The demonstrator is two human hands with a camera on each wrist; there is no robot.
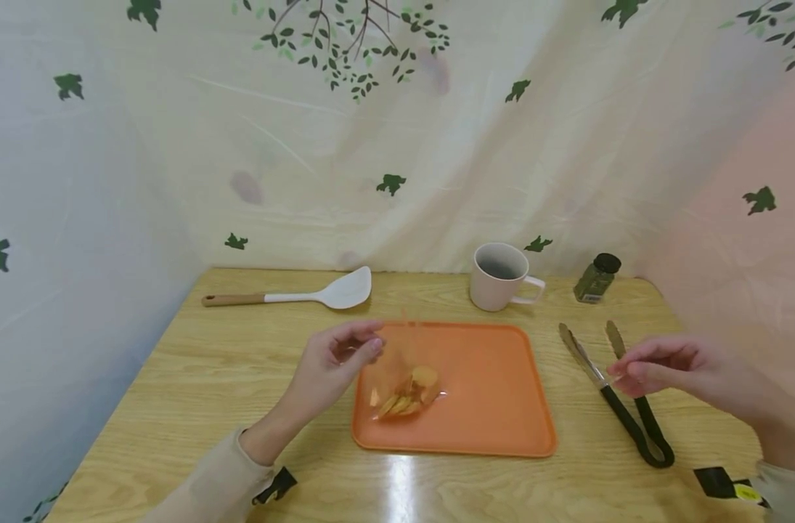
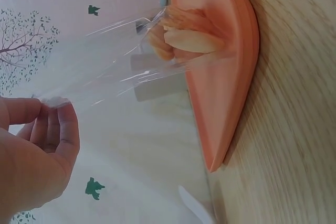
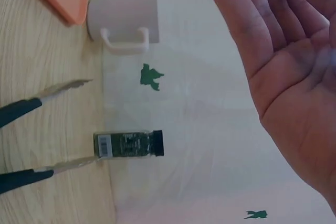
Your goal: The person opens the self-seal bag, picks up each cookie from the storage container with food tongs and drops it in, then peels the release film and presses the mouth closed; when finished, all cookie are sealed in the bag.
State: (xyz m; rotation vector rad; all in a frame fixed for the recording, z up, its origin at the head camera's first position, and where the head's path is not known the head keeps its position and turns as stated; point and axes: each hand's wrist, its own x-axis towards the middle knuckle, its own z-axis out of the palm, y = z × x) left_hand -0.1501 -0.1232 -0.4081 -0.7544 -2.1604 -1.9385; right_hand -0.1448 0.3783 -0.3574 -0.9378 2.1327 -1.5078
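My left hand (image 1: pixel 337 363) pinches the top edge of a clear plastic bag (image 2: pixel 113 59) between thumb and fingers. Pale yellow and orange-brown slices (image 1: pixel 406 396) lie at the bottom of the bag, which hangs down onto an orange tray (image 1: pixel 495 392). The exact kind of food is hard to tell. On the right, my right hand (image 1: pixel 687 374) hovers over black-handled metal tongs (image 1: pixel 622 418), its fingers loosely curled with nothing in them. The right wrist view shows the palm and the relaxed fingers (image 3: pixel 262 11), apart from the tongs.
Behind the tray stands a white mug (image 1: pixel 491 287), handle to the right. A spice jar (image 1: pixel 596 278) with a black lid is at the back right. At the back left lies a white spatula (image 1: pixel 345 290) with a wooden handle. A printed curtain (image 1: pixel 292 181) encloses the table.
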